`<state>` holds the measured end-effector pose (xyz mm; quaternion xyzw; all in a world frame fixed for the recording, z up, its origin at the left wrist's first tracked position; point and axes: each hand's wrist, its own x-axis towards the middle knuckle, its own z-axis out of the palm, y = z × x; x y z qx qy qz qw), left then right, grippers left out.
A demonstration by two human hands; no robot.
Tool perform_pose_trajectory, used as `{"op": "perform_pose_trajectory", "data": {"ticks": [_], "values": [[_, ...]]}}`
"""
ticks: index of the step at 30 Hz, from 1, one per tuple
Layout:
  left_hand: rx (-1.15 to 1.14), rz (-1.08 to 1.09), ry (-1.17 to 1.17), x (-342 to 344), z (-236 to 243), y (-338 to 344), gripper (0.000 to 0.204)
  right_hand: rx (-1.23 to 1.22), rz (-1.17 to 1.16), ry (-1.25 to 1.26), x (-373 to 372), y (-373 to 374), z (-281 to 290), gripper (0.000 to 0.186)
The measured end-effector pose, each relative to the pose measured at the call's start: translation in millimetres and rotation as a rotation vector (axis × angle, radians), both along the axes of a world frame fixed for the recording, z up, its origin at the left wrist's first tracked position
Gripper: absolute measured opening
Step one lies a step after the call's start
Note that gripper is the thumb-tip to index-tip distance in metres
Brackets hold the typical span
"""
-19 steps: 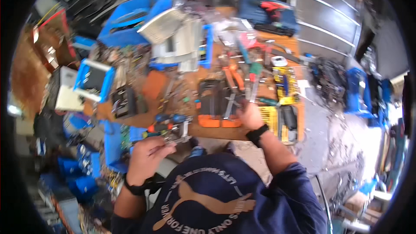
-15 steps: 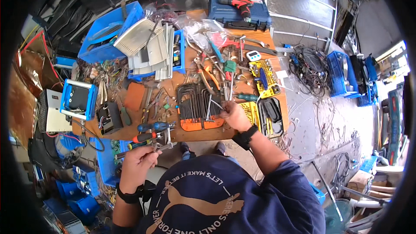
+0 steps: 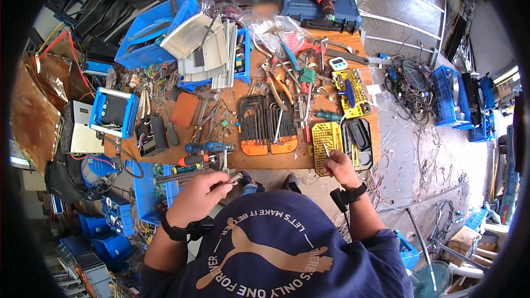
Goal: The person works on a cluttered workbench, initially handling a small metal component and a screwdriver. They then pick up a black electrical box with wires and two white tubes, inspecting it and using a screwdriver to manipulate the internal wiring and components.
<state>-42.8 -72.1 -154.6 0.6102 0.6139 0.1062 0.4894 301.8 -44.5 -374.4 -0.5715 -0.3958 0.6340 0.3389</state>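
So here's where things stand. The left hand (image 3: 200, 196) is out in front of the near edge of the brown wooden table (image 3: 256, 161), thumb and index finger pinched on a small, silvery metal piece (image 3: 236, 179). Too tiny to tell exactly what it is, sorry. The right hand (image 3: 343, 171) is over at the yellow plastic bit case with rows of little bits (image 3: 326, 126), fingers closed together around a slim silver tool (image 3: 326, 149), its tip pointing up over the rows. Can't tell if the tip actually touches the bits.

Progress-wise: both hands are loaded and the bit case is laid out with its rows exposed, so I'd call the picking-up part done, at least. The metal piece and the slim tool are well apart, so nothing is joined up or being worked between them right now. How much is left, honestly, I can't judge from this.

Rest of the bench: the black-and-orange hex key holder (image 3: 254, 148) is full of dark keys, with a silver T-shaped tool (image 3: 280, 124) lying across it. Blue-handled screwdrivers (image 3: 215, 146) sit near the left hand, no fingers on them. The red-and-black cordless drill (image 3: 327, 5) is way at the back, unused, lying on its blue hard case (image 3: 346, 12).
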Motion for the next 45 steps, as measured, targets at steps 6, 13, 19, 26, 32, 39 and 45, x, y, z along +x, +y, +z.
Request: {"op": "perform_pose_trajectory", "data": {"ticks": [6,13,19,26,32,39,45], "values": [[0.025,-0.165,0.082,-3.3,-20.9,-8.7,0.022,-0.004,0.014,-0.052,12.1,-7.2,-7.0,0.005],[0.084,-0.189,0.11,-7.9,-46.2,-14.4,0.021,-0.019,0.023,-0.113,16.0,-13.1,-13.1,0.008],[0.009,-0.209,0.19,-7.9,-83.2,-8.7,0.019,-0.019,0.03,-0.126,12.2,-12.1,-0.6,0.009],[0.115,-0.269,0.16,25.3,-124.2,32.3,0.02,-0.032,0.08,-0.168,17.5,-20.5,-8.4,0.009],[-0.309,0.109,-0.29,49.8,-161.0,77.5,0.016,-0.081,0.015,-0.129,17.9,-41.4,-2.7,0.006],[-0.483,0.227,-0.308,75.5,-227.5,77.0,0.016,-0.097,0.001,-0.175,31.0,-70.7,4.0,0.008],[-0.482,0.39,-0.434,93.5,-246.5,88.1,0.015,-0.13,-0.117,-0.175,44.8,-89.5,10.3,0.009]]}}
